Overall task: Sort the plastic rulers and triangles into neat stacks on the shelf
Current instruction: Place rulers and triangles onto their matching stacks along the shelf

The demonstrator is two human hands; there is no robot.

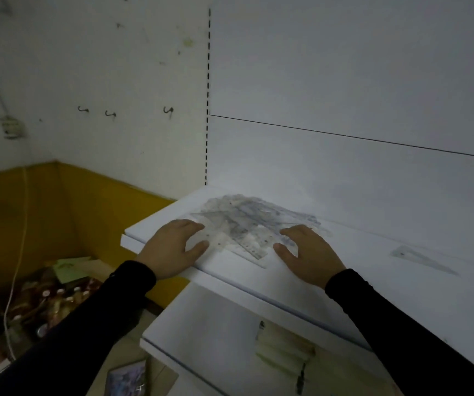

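A loose heap of clear plastic rulers and triangles (pixel 247 221) lies on the white shelf (pixel 372 252), near its left end. My left hand (pixel 173 247) rests on the heap's near-left edge, thumb and fingers spread over a clear triangle (pixel 210 224). My right hand (pixel 307 252) lies at the heap's near-right edge with fingers apart, touching a ruler (pixel 255 247). A single clear triangle (pixel 421 258) lies apart on the shelf to the right. Neither hand lifts anything.
A lower white shelf (pixel 201 332) carries a pale packet (pixel 284 347). On the floor at the left are bottles and clutter (pixel 50 298) and a white cable (pixel 18 252). A slotted upright (pixel 207 110) and the back panel bound the shelf.
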